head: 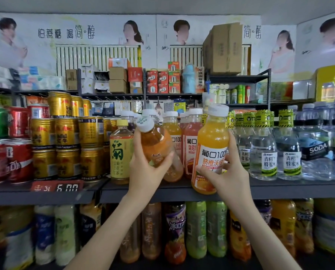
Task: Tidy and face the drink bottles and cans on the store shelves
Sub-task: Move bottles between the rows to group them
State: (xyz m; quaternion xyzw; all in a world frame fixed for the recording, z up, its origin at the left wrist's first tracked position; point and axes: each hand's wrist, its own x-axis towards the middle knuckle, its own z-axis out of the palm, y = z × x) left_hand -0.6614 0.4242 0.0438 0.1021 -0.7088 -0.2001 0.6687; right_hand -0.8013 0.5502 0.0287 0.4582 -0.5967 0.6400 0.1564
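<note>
My left hand (pixel 146 168) grips an amber tea bottle (pixel 156 142) with a white cap, tilted to the left in front of the shelf. In my right hand (pixel 224 170) is an orange juice bottle (pixel 210 147) with a white label, held nearly upright, its base hanging just past the shelf edge (pixel 162 191). Behind them stand more juice bottles (pixel 193 141). A yellow chrysanthemum tea bottle (pixel 121 151) stands to the left. Clear honey-water bottles (pixel 266 149) stand to the right.
Gold cans (pixel 67 141) and red cans (pixel 12 158) are stacked at the left, above a price tag (pixel 57 187). Soda water bottles (pixel 318 145) fill the far right. The lower shelf holds several large drink bottles (pixel 195 230). Boxes sit on racks behind.
</note>
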